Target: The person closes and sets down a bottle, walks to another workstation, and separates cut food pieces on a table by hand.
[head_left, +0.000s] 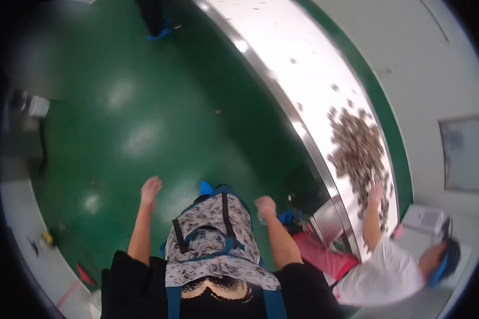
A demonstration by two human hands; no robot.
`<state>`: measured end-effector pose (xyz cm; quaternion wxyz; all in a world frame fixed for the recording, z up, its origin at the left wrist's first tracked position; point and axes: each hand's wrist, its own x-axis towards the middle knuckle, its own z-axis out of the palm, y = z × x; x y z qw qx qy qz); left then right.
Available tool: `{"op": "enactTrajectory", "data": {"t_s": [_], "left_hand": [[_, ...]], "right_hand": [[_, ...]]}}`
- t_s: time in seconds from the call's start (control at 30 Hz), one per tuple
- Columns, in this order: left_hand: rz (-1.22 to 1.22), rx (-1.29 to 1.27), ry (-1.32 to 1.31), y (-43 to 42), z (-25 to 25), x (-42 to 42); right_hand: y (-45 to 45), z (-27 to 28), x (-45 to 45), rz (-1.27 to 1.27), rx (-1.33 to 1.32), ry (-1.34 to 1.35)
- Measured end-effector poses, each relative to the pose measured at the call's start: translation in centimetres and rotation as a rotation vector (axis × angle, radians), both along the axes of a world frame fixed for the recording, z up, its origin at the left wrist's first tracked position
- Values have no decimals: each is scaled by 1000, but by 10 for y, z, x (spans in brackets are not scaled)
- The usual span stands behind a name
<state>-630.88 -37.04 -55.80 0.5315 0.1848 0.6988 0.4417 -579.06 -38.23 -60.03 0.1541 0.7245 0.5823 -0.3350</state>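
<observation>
My left hand (151, 190) hangs over the green floor (138, 141), away from any object, its fingers loosely curled and nothing visible in them. My right hand (265, 206) is closed in a loose fist beside my patterned apron (207, 220). A pale, see-through patch shows near its wrist; blur hides what it is. Neither hand touches the long white table (282, 58) on the right, where a heap of small brown pieces (356, 143) lies. These pieces are too blurred to name.
At the right, a co-worker in a white shirt (380, 276) reaches a hand (376, 194) into the heap's near end. A metal edge (271, 80) runs along the table. Another person's legs (153, 18) stand ahead. A white device (423, 218) sits by the right wall.
</observation>
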Motion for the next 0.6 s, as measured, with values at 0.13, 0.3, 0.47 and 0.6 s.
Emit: {"op": "enactTrajectory", "data": {"t_s": [0.13, 0.3, 0.47, 0.6], "left_hand": [[-141, 94, -63, 109, 56, 70], [-176, -93, -66, 151, -18, 130], [131, -135, -250, 197, -88, 153], [412, 22, -583, 226, -166, 147]], "right_hand": [[76, 8, -9, -80, -20, -7], [221, -79, -50, -125, -79, 128], [380, -143, -129, -19, 29, 241], [452, -218, -172, -18, 0, 281]]}}
